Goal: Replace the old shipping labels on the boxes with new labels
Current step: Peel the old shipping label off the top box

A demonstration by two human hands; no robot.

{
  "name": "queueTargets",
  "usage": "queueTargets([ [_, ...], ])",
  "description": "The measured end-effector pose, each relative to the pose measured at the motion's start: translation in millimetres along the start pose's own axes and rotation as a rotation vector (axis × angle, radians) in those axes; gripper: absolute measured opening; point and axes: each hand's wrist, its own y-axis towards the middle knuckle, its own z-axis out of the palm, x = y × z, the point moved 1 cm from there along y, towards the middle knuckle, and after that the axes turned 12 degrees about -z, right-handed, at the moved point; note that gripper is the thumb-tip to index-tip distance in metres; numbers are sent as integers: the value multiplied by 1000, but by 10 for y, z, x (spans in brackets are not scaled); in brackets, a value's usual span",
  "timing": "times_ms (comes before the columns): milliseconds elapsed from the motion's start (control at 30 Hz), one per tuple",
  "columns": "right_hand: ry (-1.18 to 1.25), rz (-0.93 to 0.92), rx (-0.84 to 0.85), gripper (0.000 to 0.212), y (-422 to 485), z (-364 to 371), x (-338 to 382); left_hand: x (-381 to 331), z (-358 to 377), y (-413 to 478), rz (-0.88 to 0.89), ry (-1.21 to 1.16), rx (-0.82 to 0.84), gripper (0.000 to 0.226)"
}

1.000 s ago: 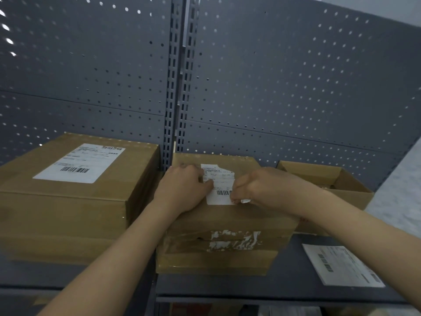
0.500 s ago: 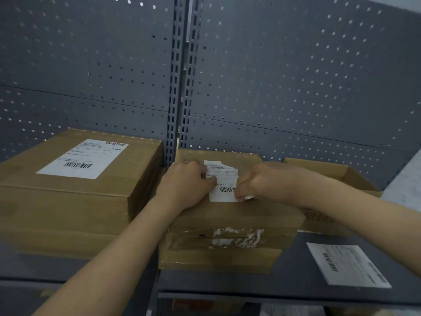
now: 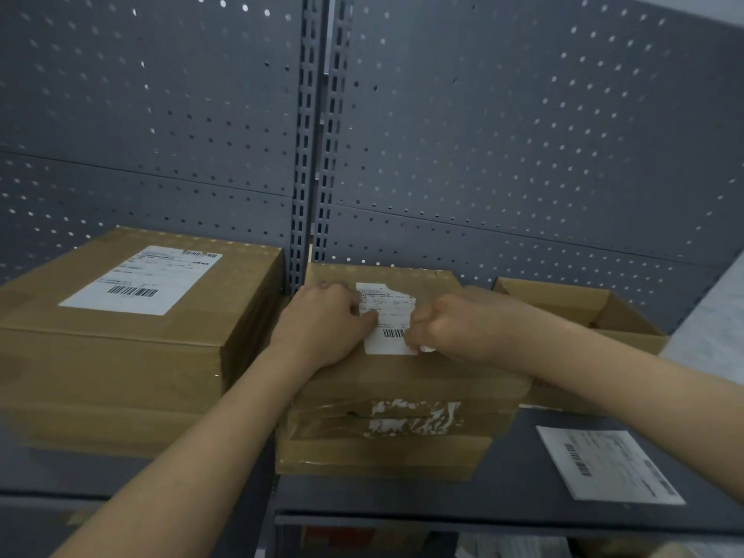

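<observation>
Left hand [image 3: 322, 322] fingers [image 3: 336, 287] curled, thumb pressing old label [image 3: 388, 312] onto box [image 3: 402, 380], right hand [image 3: 455, 326] fingers pinching label's lifted corner.

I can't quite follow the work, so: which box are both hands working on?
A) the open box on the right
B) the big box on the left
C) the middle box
C: the left hand presses and the right hand pinches the torn label on top of the middle box.
</observation>
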Motion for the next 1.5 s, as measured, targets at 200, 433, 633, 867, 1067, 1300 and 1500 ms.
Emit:
queueTargets([
  [200, 359, 4, -173, 33, -118, 88, -184, 5, -27, -14, 3, -9, -1, 44],
  [433, 292, -107, -165, 27, -98, 88, -204, 4, -23, -4, 4, -4, -12, 44],
  [633, -14, -141, 73, 31, -25, 11, -104, 0, -9, -5, -5, -4, -19, 42],
  [867, -54, -180, -116, 23, -54, 117, -68, 9, 3, 4, -13, 13, -16, 45],
  [1067, 315, 88, -406, 25, -202, 257, -93, -10, -13, -20, -12, 25, 14, 46],
  [1300, 464, 16, -302, 24, -193, 196, -116, -17, -35, -20, -15, 19, -14, 43],
  [1500, 252, -131, -278, 24, -132, 157, -127, -14, -32, -29, -12, -4, -10, 40],
])
